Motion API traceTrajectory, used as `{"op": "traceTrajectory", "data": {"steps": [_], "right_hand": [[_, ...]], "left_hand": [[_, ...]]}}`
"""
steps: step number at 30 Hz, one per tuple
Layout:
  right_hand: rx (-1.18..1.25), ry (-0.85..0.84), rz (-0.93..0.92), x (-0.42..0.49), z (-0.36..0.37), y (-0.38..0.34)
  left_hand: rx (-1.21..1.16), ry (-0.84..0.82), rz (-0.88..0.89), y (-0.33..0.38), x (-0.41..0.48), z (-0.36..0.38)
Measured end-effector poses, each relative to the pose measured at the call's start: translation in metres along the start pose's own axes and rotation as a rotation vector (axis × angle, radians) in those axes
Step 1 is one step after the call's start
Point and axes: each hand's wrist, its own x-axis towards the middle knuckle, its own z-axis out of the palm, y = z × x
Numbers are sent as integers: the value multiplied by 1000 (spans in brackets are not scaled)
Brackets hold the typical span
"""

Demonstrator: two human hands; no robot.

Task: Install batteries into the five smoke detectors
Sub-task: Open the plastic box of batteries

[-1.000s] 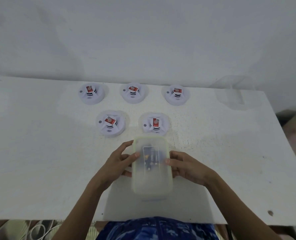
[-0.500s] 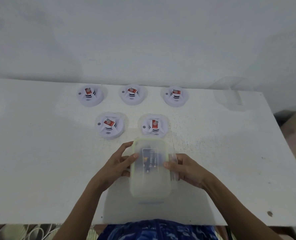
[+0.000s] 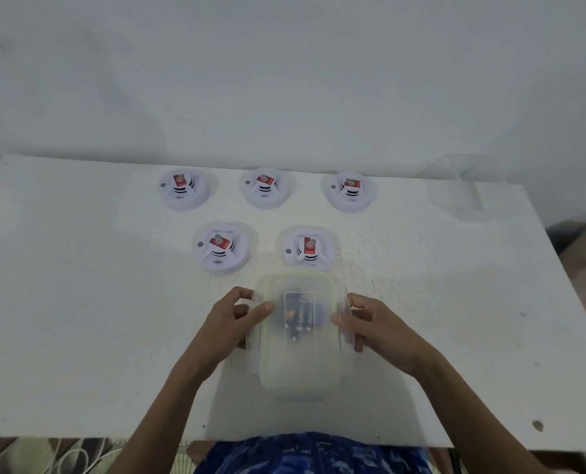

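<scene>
**Head view.** My left hand (image 3: 230,323) and my right hand (image 3: 382,328) grip a translucent lidded box (image 3: 298,393) by its 2 long sides. The box lies near the middle of the near edge of the worktop (image 3: 79,319).

- **Left hand** — the thumb lies on the lid (image 3: 300,357), and the other fingers curl around the side clip (image 3: 254,301) on the box's left flank.
- **Right hand** — the thumb tip rests on the lid's right rim, and the fingers curl around the opposite clip (image 3: 349,316), which stands flared away from the wall of the box.

The lid is on. Through it show several batteries (image 3: 301,316), dark and lying lengthwise in the far half of the box; I cannot tell how many.

The 5 smoke detectors (image 3: 221,246) sit on the worktop beyond the box, each white and round with a red label on its dome. 3 form a row along the far edge and 2 form a nearer row. The right one of the nearer 2 is just beyond the box's far end.

A clear plastic container (image 3: 459,189) stands toward the far right corner, well apart from the rest. Below the near edge shows blue patterned cloth (image 3: 305,453).
</scene>
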Motion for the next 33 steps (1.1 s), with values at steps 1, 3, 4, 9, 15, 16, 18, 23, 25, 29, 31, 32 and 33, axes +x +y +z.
{"op": "traceTrajectory", "data": {"steps": [1,3,4,9,15,16,18,23,25,29,31,32,33], "right_hand": [[44,6,-19,-2,-2,-2],[116,18,-59,-7,-5,-9],[135,27,-77,-9,-7,-12],[224,89,-187,-19,-12,-35],[312,115,-341,-31,-10,-56],[343,127,-363,-30,-10,-55],[406,165,-383,-28,-8,-52],[536,219,-352,-24,1,-44],[498,249,-314,-25,6,-44],[488,297,-253,-24,18,-43],[483,332,-219,-22,22,-43],[486,341,-200,-22,23,-43],[482,340,-186,-23,23,-43]], "left_hand": [[3,-1,14,2,-2,-3],[3,-12,54,8,-7,-11],[-15,-22,78,11,-10,-15],[-90,-30,237,38,-23,-26],[-122,-14,390,63,-33,-22],[-107,-19,412,64,-33,-20],[-88,18,442,62,-32,-13],[-37,132,476,56,-29,2],[-99,149,450,47,-25,3],[-204,164,407,36,-22,8],[-193,195,398,36,-23,11],[-180,215,396,37,-24,12],[-164,234,397,36,-24,13]]}}
